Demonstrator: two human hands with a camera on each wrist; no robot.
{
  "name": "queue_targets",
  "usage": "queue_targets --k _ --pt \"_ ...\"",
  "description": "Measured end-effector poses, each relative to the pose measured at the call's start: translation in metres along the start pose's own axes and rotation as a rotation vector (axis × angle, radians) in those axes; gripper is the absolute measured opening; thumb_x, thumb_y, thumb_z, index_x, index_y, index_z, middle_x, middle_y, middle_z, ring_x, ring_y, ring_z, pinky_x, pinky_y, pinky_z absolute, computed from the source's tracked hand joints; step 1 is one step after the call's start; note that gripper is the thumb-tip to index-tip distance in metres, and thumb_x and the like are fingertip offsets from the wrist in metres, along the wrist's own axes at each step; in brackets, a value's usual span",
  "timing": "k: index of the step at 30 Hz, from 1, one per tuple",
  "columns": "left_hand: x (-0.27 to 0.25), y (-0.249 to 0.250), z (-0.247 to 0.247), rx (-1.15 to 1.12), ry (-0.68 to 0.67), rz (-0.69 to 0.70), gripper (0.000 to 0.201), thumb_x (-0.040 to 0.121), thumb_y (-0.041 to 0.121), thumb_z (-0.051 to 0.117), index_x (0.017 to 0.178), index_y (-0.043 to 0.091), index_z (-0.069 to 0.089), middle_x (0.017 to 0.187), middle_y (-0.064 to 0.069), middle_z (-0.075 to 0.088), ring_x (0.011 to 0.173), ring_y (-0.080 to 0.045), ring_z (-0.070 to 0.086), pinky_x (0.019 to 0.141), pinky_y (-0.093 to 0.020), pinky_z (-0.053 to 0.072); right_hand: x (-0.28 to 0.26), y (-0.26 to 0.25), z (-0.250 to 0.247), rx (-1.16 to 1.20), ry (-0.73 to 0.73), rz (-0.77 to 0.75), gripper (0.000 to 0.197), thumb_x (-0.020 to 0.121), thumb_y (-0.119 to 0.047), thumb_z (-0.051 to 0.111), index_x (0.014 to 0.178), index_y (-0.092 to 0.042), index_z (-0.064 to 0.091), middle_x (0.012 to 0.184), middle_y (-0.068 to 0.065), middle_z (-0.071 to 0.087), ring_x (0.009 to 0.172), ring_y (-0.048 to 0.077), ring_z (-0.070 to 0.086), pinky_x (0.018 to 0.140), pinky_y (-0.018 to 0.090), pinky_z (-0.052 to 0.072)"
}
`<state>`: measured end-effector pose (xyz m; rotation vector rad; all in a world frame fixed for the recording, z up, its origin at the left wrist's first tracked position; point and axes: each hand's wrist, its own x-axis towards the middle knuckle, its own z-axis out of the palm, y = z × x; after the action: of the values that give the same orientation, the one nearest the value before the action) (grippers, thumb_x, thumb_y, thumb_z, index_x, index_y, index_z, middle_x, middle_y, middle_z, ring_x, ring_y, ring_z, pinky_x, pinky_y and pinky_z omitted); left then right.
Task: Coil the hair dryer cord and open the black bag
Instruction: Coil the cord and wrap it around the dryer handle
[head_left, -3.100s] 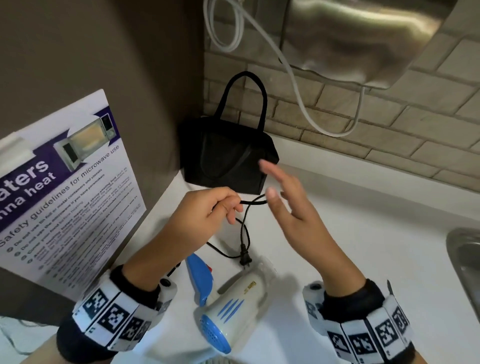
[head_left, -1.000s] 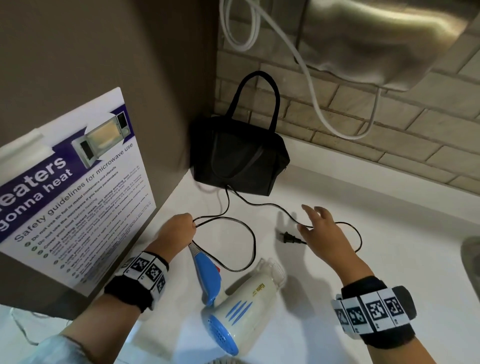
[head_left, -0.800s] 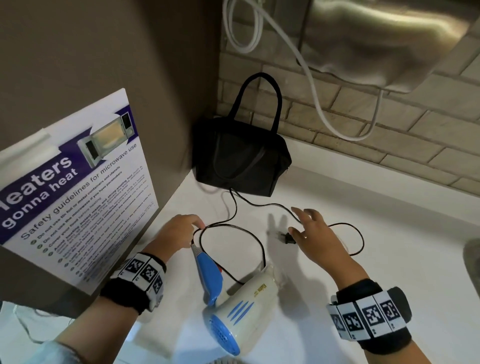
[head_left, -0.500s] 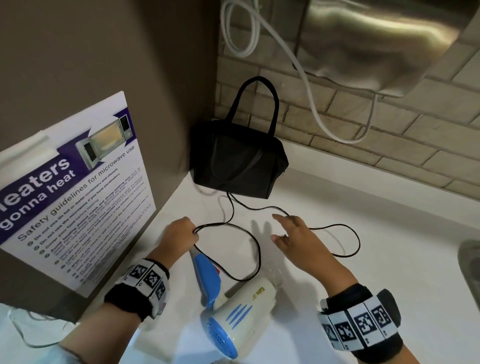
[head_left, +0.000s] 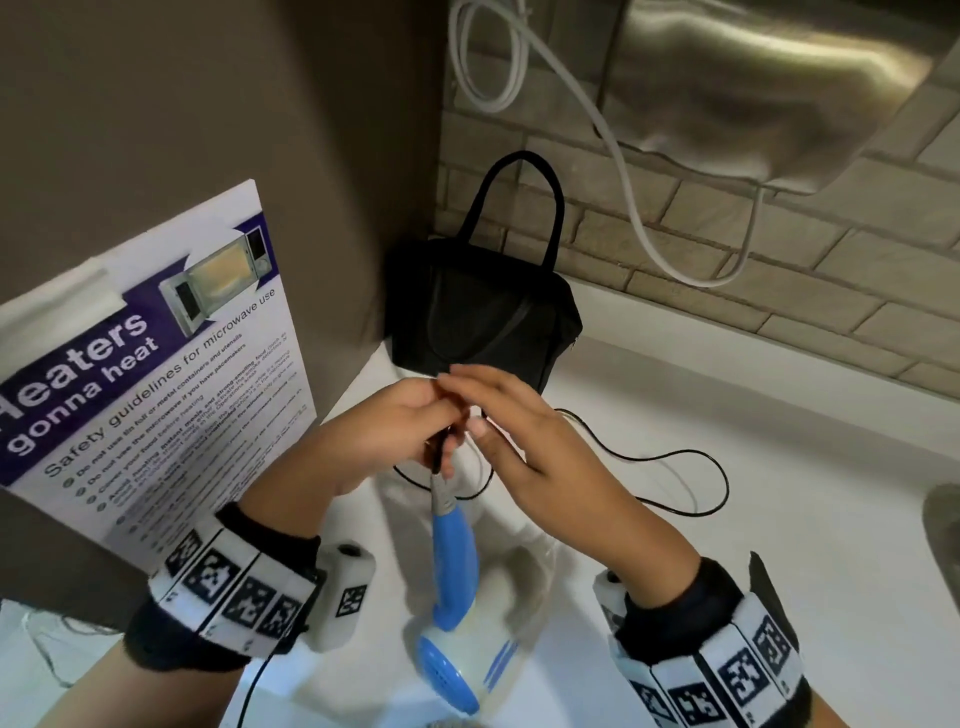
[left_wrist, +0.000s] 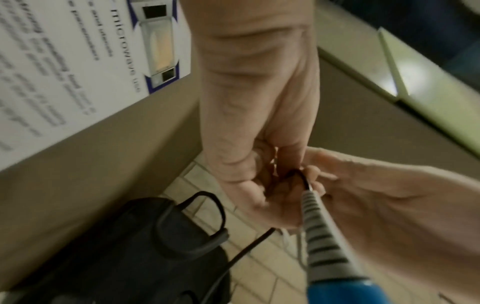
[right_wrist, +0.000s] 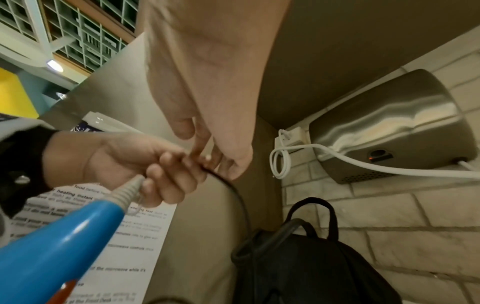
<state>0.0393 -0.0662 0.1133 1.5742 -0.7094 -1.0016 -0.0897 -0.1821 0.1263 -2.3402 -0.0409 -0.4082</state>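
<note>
**Inspector:** Grip first. Left hand (head_left: 384, 434) was curled round the black cord (right_wrist: 235, 192) just above the ribbed grey sleeve where it leaves the blue handle (head_left: 454, 558), pinching it between thumb and fingers. Right hand (head_left: 524, 431) had its fingers fairly straight, with the tips at the same stretch of cord; whether it truly pinched the cord, I could not tell.

**Clerk:** And what had changed?

**Inspector:** Half a second before, both hands were low on the counter (head_left: 753, 545), the left at the handle end, the right reaching across for the loose cord. By this moment they had met in the air in front of the bag (head_left: 483, 317), and the hair dryer (head_left: 457, 660) hung from the left hand by its cord end, nozzle downward.

**Clerk:** Meaning for the task?

**Inspector:** In my judgement the first loop was being started at the handle. Most of the cord was uncoiled, trailing in a wide loop over the counter to the right. The bag stood in the corner against the brick wall, handles upright, apparently closed and untouched, so that step was not yet begun.
</note>
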Motion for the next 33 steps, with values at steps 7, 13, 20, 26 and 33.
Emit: queue_targets --k 7,13,20,26,33 --pt "-0.019 0.015 0.011 -0.264 -0.035 0.188 0.032 0.091 0.032 0.049 0.089 0.010 0.072 0.039 0.009 0.029 0.038 -0.008 0.032 0.056 -0.026 0.045 0.008 0.007 -0.008 0.289 0.122 0.177 0.037 0.098 -0.040 0.033 0.117 -0.027 0.062 0.095 -0.020 0.065 0.087 -0.002 0.059 0.080 0.017 0.046" --pt "-0.023 0.010 0.006 -0.328 -0.045 0.205 0.034 0.099 0.026 0.042 0.119 0.011 0.065 0.036 0.008 0.026 0.032 -0.009 0.031 0.064 -0.024 0.050 -0.006 0.041 0.006 0.334 0.152 0.425 0.038 0.101 -0.042 0.032 0.110 -0.026 0.065 0.056 -0.012 0.044 0.059 0.005 0.047 0.074 0.035 0.054" --pt "-0.015 0.004 0.000 -0.519 -0.076 0.305 0.046 0.089 0.001 0.039 0.132 0.010 0.049 0.128 -0.011 0.063 0.125 -0.025 0.054 0.098 -0.037 0.049 -0.027 0.047 0.027 0.196 -0.065 0.504 0.026 0.100 -0.023 0.043 0.123 -0.032 0.048 0.065 -0.004 0.060 0.049 0.003 0.052 0.058 0.018 0.046" --pt "-0.015 0.004 -0.005 -0.651 -0.065 0.260 0.041 0.075 -0.003 0.050 0.113 0.001 0.064 0.135 -0.019 0.055 0.129 -0.031 0.050 0.104 -0.047 0.041 -0.037 0.041 0.027 0.095 -0.305 0.607 0.038 0.098 -0.018 0.043 0.132 -0.032 0.038 0.076 -0.006 0.068 0.046 0.003 0.058 0.050 0.012 0.045" --pt "-0.013 0.020 -0.002 -0.814 -0.095 0.045 0.046 0.096 0.032 0.033 0.119 0.003 0.060 0.107 -0.020 0.071 0.090 -0.029 0.073 0.066 -0.034 0.060 -0.034 0.037 0.016 -0.129 -0.218 0.537 0.032 0.101 -0.019 0.037 0.129 -0.031 0.048 0.079 -0.007 0.067 0.049 -0.003 0.054 0.057 0.013 0.044"
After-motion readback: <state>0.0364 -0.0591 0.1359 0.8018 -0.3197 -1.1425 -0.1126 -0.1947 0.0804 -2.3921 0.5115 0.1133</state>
